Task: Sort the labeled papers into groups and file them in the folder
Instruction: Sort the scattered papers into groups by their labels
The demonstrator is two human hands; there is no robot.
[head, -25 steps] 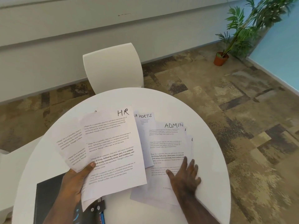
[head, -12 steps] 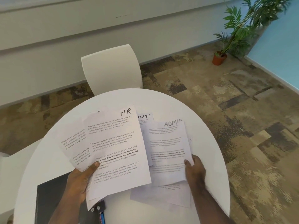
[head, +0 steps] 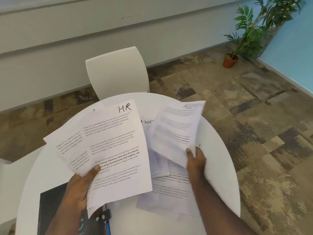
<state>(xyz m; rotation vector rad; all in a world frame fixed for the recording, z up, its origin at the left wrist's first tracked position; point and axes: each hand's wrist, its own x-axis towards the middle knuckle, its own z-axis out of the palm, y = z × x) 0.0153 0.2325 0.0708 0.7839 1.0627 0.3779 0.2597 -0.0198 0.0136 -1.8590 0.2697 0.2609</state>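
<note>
Over round white table (head: 218,150): right hand (head: 196,160), flat on ADMIN pile a second ago, now pinches lifted sheet (head: 177,128), label blurred. Likely headed to join sorted group. Left hand (head: 79,185) grips fanned HR sheets (head: 116,150). Loose papers (head: 169,192) remain on table; black folder (head: 50,211) near left edge, under wrist. Far tabletop offers room; papers near right rim.

I see a fanned sheaf of printed papers (head: 111,150), its top sheet marked HR, raised above the black folder (head: 50,211); one blurred sheet (head: 176,129) tilts over loose papers (head: 167,197) lying flat.
</note>
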